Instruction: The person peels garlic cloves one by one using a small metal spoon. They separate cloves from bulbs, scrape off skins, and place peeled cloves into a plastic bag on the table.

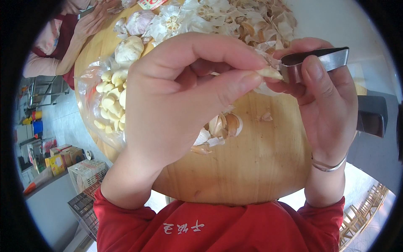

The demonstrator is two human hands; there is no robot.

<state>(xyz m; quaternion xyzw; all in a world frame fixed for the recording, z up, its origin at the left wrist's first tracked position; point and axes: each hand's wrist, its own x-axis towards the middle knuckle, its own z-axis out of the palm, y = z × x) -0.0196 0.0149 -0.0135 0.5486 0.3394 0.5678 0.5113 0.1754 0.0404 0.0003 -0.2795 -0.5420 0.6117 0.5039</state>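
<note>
My left hand (176,100) pinches a garlic clove (270,73) between thumb and forefinger, above the wooden table. My right hand (327,78) grips a bent metal peeling tool (335,60), folded like tweezers, its blade end touching or right beside the clove's tip. A shred of skin hangs by that end. Below the hands lie several unpeeled garlic cloves (220,126) with bits of husk. Left of my left hand, a clear plastic bag (91,85) bears many peeled garlic cloves (111,100), partly hidden by my wrist.
A heap of garlic skins (233,19) covers the far side of the round wooden table (252,163). Whole garlic bulbs (129,48) lie at the far left. Across the table, a person's hands (91,23) hold a phone-like object (85,13). Plastic crates (86,171) stand on the left.
</note>
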